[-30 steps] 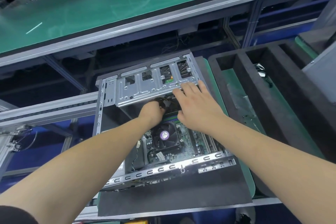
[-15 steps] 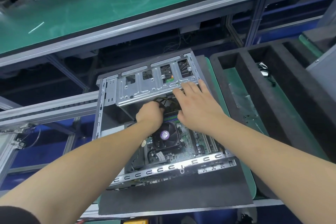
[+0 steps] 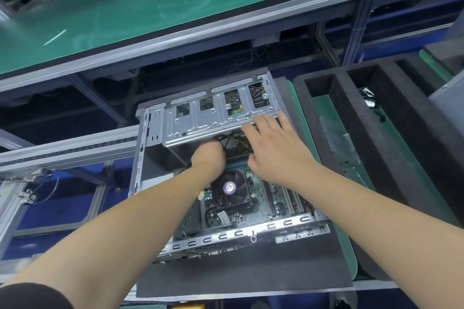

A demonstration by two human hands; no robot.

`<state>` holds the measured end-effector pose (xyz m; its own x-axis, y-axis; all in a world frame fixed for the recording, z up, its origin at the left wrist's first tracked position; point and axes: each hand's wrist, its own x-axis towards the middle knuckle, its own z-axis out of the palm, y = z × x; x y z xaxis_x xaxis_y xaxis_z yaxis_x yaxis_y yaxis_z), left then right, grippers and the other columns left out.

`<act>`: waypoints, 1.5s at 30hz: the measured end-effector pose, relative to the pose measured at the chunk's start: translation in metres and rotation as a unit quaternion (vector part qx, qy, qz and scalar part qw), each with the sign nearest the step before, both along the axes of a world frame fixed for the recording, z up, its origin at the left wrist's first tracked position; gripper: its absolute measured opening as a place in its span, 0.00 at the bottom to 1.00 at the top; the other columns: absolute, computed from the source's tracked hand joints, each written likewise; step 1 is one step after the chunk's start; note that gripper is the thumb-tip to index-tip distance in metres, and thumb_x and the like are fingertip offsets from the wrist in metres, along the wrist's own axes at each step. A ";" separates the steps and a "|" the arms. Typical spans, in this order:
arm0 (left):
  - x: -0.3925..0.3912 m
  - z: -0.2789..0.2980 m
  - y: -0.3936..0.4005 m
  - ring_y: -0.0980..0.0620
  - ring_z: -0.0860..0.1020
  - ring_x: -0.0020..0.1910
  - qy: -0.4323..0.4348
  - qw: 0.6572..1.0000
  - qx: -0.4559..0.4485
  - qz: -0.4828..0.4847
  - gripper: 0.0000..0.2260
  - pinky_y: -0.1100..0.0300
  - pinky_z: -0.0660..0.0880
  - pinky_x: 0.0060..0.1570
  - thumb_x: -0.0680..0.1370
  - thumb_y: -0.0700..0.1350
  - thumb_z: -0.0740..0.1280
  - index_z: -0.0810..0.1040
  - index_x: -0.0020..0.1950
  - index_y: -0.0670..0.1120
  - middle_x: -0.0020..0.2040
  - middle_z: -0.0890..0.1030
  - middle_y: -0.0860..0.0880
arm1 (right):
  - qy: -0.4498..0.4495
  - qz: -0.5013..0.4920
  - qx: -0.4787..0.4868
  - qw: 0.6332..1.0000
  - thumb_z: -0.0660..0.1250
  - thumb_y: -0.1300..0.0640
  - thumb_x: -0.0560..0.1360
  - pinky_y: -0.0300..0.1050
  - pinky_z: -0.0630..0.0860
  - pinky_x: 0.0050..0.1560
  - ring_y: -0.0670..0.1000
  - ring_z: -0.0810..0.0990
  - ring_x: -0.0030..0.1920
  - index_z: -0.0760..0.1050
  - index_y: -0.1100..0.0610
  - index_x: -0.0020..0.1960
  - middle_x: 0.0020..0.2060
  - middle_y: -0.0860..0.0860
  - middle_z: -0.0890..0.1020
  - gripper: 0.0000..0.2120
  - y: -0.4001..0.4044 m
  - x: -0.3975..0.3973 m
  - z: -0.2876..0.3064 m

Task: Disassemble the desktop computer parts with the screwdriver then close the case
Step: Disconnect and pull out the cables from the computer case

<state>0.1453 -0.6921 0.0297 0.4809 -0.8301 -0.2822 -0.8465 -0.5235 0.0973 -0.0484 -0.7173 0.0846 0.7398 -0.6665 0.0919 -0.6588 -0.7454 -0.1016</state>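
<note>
The open computer case (image 3: 226, 178) is laid on a dark mat (image 3: 251, 273) near the front edge of the work bench, just as it was a second ago. The left hand (image 3: 208, 158) is pushed down inside the case, under the silver drive cage (image 3: 213, 120), next to black and yellow wires (image 3: 227, 139). Its fingers are hidden, so it cannot be told if anything is held. The right hand (image 3: 273, 148) is laid flat and open, with its fingers spread on the near right corner of the cage. Both hands are kept in almost the same spots as before; only the view has been shifted a little. The cooler fan (image 3: 232, 192) is seen below the hands on the green board. A black foam tray (image 3: 351, 138) is set to the right of the case.
</note>
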 end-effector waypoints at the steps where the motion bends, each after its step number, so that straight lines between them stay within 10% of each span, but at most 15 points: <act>1: 0.000 -0.001 0.000 0.39 0.80 0.50 -0.005 1.000 0.005 0.002 0.06 0.49 0.79 0.49 0.82 0.42 0.63 0.78 0.52 0.41 0.51 0.81 0.41 | -0.001 0.000 0.001 1.000 0.65 0.48 0.77 0.67 0.52 0.80 0.60 0.63 0.76 0.62 0.55 0.77 0.74 0.58 0.69 0.31 0.000 0.000 0.000; 13: 0.004 -0.002 0.002 0.39 0.80 0.48 -0.031 0.998 -0.028 -0.051 0.06 0.52 0.74 0.42 0.80 0.37 0.64 0.76 0.44 0.44 0.45 0.80 0.42 | 0.019 0.000 -0.010 1.000 0.63 0.49 0.77 0.68 0.52 0.80 0.61 0.62 0.77 0.62 0.56 0.77 0.76 0.60 0.67 0.30 0.001 0.000 0.002; 22: 0.004 0.007 0.000 0.39 0.81 0.54 -0.058 0.987 0.030 -0.146 0.14 0.50 0.74 0.45 0.78 0.32 0.62 0.75 0.62 0.44 0.55 0.81 0.42 | 0.036 0.003 -0.010 0.999 0.63 0.48 0.78 0.69 0.52 0.79 0.62 0.61 0.78 0.62 0.55 0.77 0.76 0.60 0.66 0.30 0.002 0.001 0.002; 26: 0.006 0.006 0.002 0.41 0.77 0.44 0.000 0.997 0.012 -0.076 0.08 0.54 0.71 0.43 0.83 0.41 0.62 0.73 0.44 0.41 0.42 0.76 0.43 | 0.035 0.003 -0.008 0.999 0.63 0.47 0.77 0.69 0.52 0.79 0.62 0.61 0.77 0.62 0.55 0.76 0.76 0.60 0.66 0.30 0.002 0.001 0.003; 31: 0.000 0.012 -0.003 0.41 0.77 0.50 0.115 0.991 -0.028 0.053 0.13 0.57 0.69 0.46 0.85 0.44 0.59 0.79 0.55 0.36 0.46 0.74 0.43 | 0.036 0.005 -0.005 0.999 0.63 0.47 0.77 0.69 0.52 0.79 0.62 0.61 0.77 0.63 0.55 0.76 0.76 0.61 0.66 0.30 0.002 0.001 0.003; 39: 0.000 0.011 -0.003 0.46 0.77 0.38 0.343 0.898 -0.098 0.258 0.15 0.55 0.72 0.43 0.77 0.42 0.71 0.78 0.30 0.44 0.37 0.82 0.44 | 0.039 0.004 -0.003 0.999 0.62 0.46 0.78 0.68 0.51 0.79 0.61 0.61 0.77 0.63 0.55 0.75 0.75 0.60 0.66 0.29 0.002 0.001 0.006; 45: -0.001 0.000 -0.011 0.45 0.82 0.44 0.361 0.864 -0.146 0.320 0.09 0.61 0.78 0.37 0.79 0.40 0.68 0.80 0.56 0.38 0.48 0.84 0.42 | 0.044 0.006 -0.001 0.999 0.62 0.46 0.77 0.68 0.51 0.79 0.62 0.62 0.77 0.64 0.56 0.74 0.75 0.60 0.66 0.28 0.003 0.001 0.006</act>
